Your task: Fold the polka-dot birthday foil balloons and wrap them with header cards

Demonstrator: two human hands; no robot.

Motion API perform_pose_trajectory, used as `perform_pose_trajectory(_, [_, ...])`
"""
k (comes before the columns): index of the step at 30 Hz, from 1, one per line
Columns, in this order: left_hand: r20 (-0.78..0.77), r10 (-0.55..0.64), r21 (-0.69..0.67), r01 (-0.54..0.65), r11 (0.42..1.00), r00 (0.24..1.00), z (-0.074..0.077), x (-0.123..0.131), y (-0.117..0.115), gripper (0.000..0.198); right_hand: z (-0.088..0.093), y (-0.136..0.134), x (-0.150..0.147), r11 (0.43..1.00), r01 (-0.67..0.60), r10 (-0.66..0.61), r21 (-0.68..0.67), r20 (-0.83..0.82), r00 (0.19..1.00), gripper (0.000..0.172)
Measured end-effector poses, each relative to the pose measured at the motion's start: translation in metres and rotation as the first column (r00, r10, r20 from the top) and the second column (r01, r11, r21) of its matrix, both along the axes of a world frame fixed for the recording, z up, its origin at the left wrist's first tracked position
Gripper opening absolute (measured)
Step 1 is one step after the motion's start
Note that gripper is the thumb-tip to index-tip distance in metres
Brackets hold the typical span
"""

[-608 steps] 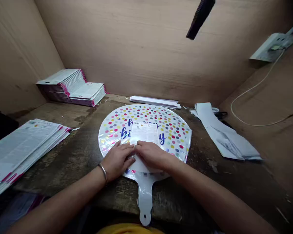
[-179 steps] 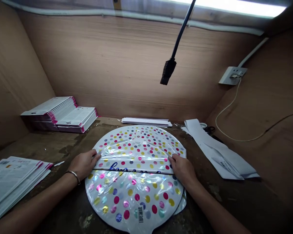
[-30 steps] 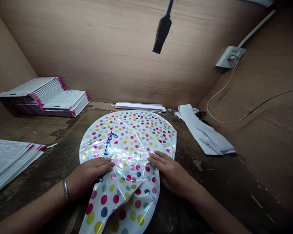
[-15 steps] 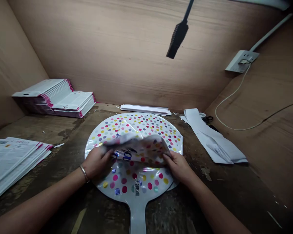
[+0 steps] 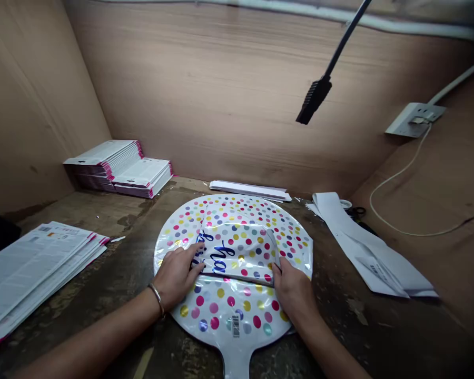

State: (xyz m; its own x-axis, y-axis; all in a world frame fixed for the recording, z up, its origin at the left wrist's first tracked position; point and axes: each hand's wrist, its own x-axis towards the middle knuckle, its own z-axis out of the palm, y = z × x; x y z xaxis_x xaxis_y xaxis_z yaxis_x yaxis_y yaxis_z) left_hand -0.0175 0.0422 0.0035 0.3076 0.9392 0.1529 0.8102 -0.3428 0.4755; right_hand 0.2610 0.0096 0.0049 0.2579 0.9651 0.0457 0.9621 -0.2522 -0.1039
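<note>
Here, folded balloon (image 5: 237, 255) between left hand (image 5: 177, 276) and right hand (image 5: 294, 292).

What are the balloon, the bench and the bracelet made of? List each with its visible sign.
Balloon: likely metallised plastic foil, glossy. It glints with rainbow reflections and holds sharp creases where it is folded.
Bench: wood, rough and matt, with dark, stained, worn patches.
Bracelet: probably metal, polished. It is a thin silver-coloured band with a bright glint, though too small to be sure.
</note>
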Motion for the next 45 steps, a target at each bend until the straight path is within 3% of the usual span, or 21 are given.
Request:
perform_pose_trajectory(3, [0.008, -0.049, -0.007, 0.049, 0.999, 0.999, 0.000, 0.000, 0.001, 0.020, 0.003, 0.002, -0.003, 1.000, 0.000, 0.000, -0.028, 0.029, 1.000, 0.025])
perform_pose_trajectory(12, [0.067, -0.044, 0.022, 0.042, 0.999, 0.997, -0.002, -0.006, 0.005, 0.034, 0.011, 0.003, 0.000, 0.996, -0.002, 0.009, -0.086, 0.071, 0.997, 0.027])
perform_pose_trajectory(18, [0.085, -0.109, 0.010, 0.109, 0.994, 0.990, -0.001, -0.003, 0.000, 0.022, 0.013, 0.005, 0.002, 0.995, -0.021, 0.025, -0.098, 0.034, 0.999, 0.028])
perform_pose_trajectory(24, [-0.103, -0.026, -0.015, 0.024, 1.000, 0.994, 0.003, -0.003, 0.010, 0.031, 0.009, 0.010, 0.018, 0.995, -0.022, 0.031, -0.100, 0.086, 0.996, 0.028])
perform_pose_trajectory(27, [-0.231, -0.078, -0.009, 0.078, 0.997, 0.970, 0.009, -0.004, 0.014, 0.026, 0.008, 0.010, 0.019, 0.994, -0.053, 0.062, -0.099, 0.093, 0.994, 0.029])
perform_pose_trajectory(30, [-0.269, -0.039, 0.018, 0.046, 0.999, 0.962, 0.022, -0.002, 0.019, 0.023, 0.007, 0.009, 0.015, 0.995, -0.055, 0.064, -0.087, 0.101, 0.993, 0.028])
perform_pose_trajectory(32, [-0.234, 0.051, 0.089, -0.031, 0.996, 0.971, 0.033, 0.001, 0.020, 0.026, 0.007, 0.008, 0.012, 0.996, -0.046, 0.054, -0.081, 0.107, 0.993, 0.028])
perform_pose_trajectory(35, [-0.045, 0.141, 0.157, -0.133, 0.979, 0.989, 0.045, 0.008, 0.019, 0.025, 0.008, 0.008, 0.010, 0.996, -0.046, 0.055, -0.081, 0.112, 0.992, 0.027])
perform_pose_trajectory(38, [0.062, 0.122, 0.073, -0.126, 0.989, 0.991, 0.045, 0.010, 0.015, 0.028, 0.008, 0.008, 0.010, 0.995, -0.025, 0.036, -0.098, 0.117, 0.992, 0.028])
perform_pose_trajectory(41, [0.132, 0.157, -0.102, -0.145, 0.984, 0.979, 0.034, 0.006, 0.013, 0.029, 0.009, 0.007, 0.009, 0.995, -0.021, 0.033, -0.094, 0.129, 0.991, 0.029])
perform_pose_trajectory(45, [0.337, 0.270, -0.400, -0.122, 0.908, 0.902, 0.025, 0.000, 0.016, 0.032, 0.009, 0.006, 0.009, 0.994, -0.013, 0.026, -0.108, 0.123, 0.992, 0.030])
